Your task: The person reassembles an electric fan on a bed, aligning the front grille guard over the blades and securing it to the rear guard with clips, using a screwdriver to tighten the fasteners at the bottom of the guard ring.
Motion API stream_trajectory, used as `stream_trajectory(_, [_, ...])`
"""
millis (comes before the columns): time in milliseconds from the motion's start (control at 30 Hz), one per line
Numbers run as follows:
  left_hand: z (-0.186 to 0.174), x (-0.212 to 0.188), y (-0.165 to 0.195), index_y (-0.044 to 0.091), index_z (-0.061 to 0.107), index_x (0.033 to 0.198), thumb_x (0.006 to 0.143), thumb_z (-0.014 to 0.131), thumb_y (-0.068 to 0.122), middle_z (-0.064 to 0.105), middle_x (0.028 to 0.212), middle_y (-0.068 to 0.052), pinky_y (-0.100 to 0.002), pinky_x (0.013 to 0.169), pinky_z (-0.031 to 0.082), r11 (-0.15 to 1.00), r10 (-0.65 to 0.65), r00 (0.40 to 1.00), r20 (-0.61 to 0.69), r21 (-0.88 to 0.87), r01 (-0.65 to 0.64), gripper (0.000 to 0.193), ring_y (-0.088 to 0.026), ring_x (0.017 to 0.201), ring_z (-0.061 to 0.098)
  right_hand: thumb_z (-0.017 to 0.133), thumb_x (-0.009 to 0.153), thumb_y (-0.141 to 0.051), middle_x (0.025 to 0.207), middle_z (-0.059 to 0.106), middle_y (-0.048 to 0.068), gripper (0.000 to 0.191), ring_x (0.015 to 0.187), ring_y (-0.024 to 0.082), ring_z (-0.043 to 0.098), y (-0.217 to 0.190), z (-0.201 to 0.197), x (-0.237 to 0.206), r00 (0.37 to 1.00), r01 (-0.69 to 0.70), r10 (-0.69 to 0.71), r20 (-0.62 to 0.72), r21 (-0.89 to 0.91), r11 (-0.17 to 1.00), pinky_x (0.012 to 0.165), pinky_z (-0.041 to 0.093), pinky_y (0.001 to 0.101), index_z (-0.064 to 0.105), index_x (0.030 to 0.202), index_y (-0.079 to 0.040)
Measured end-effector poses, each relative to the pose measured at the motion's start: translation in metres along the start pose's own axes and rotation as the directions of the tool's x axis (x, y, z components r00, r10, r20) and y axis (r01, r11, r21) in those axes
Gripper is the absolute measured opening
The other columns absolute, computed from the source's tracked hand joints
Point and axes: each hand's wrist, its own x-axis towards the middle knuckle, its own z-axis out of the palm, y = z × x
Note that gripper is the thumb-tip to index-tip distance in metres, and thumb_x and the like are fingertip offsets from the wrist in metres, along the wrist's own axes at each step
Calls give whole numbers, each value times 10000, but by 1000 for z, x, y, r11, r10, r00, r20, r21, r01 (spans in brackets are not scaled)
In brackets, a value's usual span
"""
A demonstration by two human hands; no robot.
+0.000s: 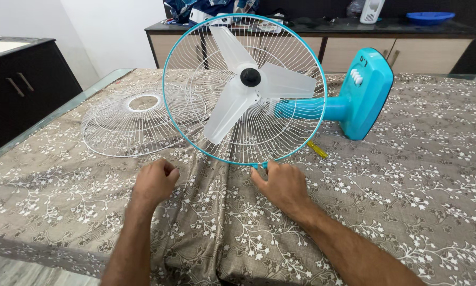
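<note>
On the patterned cloth (407, 175), right hand (283, 185) pinching fan guard (206, 143) rim, left hand (153, 182) fisted

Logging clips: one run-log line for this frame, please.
left hand: fisted on floral cloth | right hand: at turquoise-rimmed wire fan guard clip | loose white wire guard: left

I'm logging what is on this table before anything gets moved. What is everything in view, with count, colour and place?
fan: 1, turquoise, lying on its side mid-table, rear guard and blades fitted
fan blades: 3, translucent white, inside the guard
loose grille: 1, white, flat on the cloth, left of the fan
screwdriver: 1, yellow handle, partly hidden under the fan
tablecloth: 1, brown with white flowers
sideboard: 1, dark top, behind the table
blue dish: 1, on the sideboard
left hand: fist on the cloth
right hand: fingers at the guard's bottom clip
</note>
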Motion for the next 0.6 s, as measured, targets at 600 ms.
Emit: stream_trajectory(600, [111, -35, 103, -54, 702, 1097, 948, 669, 95, 739, 890, -131, -296, 636, 587, 378, -42, 983, 177, -908, 180, 213, -174, 706, 688, 581, 997, -500, 534, 626, 81, 515, 435, 199, 625, -5, -4, 0, 994, -89, 87, 65, 39, 995, 395, 527, 407, 687, 772, -48])
